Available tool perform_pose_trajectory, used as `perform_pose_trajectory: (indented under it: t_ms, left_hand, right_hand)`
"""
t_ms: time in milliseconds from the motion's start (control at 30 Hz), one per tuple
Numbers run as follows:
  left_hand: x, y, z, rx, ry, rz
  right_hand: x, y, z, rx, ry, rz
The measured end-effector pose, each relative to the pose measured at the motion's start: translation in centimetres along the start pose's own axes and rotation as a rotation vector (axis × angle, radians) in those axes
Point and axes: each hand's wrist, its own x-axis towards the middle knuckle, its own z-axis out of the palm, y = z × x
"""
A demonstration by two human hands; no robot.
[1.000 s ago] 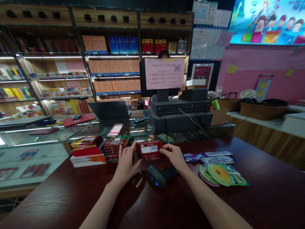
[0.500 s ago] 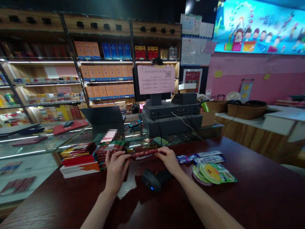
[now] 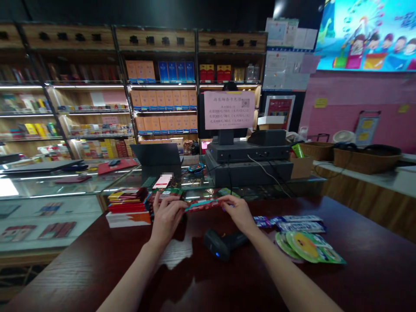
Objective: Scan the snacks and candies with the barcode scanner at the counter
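Note:
A thin red packet with a light blue strip (image 3: pixel 203 205) is stretched between my two hands above the dark red table. My left hand (image 3: pixel 167 215) pinches its left end, and my right hand (image 3: pixel 238 212) pinches the right end. Behind my left hand lie dark red and green packets (image 3: pixel 173 191), partly hidden by the fingers. To their left stands a stack of red and yellow packets (image 3: pixel 127 201) over a white and orange one. A black barcode scanner (image 3: pixel 217 245) rests on the table below the held packet.
Purple and blue sachets (image 3: pixel 300 224) and round green-and-yellow packages (image 3: pixel 308 247) lie at the right. Behind the table (image 3: pixel 107 277) are a glass counter, a dark cash register unit (image 3: pixel 248 154) with a pink sign (image 3: pixel 229 110), and a box (image 3: pixel 300 167). Shelves fill the back.
The view has turned left, so the scene sits further right. The held packet has tilted, and its light blue strip now shows. Both hands keep hold of its ends.

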Motion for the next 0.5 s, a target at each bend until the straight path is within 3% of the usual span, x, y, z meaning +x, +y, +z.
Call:
perform_pose_trajectory:
  t_ms: [200, 500]
  left_hand:
    - [1.7, -1.9, -1.9, 0.108, 0.003, 0.06]
    - [2.6, -7.0, -4.3, 0.233, -0.042, 0.107]
  right_hand:
    - [1.7, -1.4, 1.6, 0.015, -0.048, -0.056]
    - [4.3, -4.0, 5.2, -0.084, -0.187, -0.148]
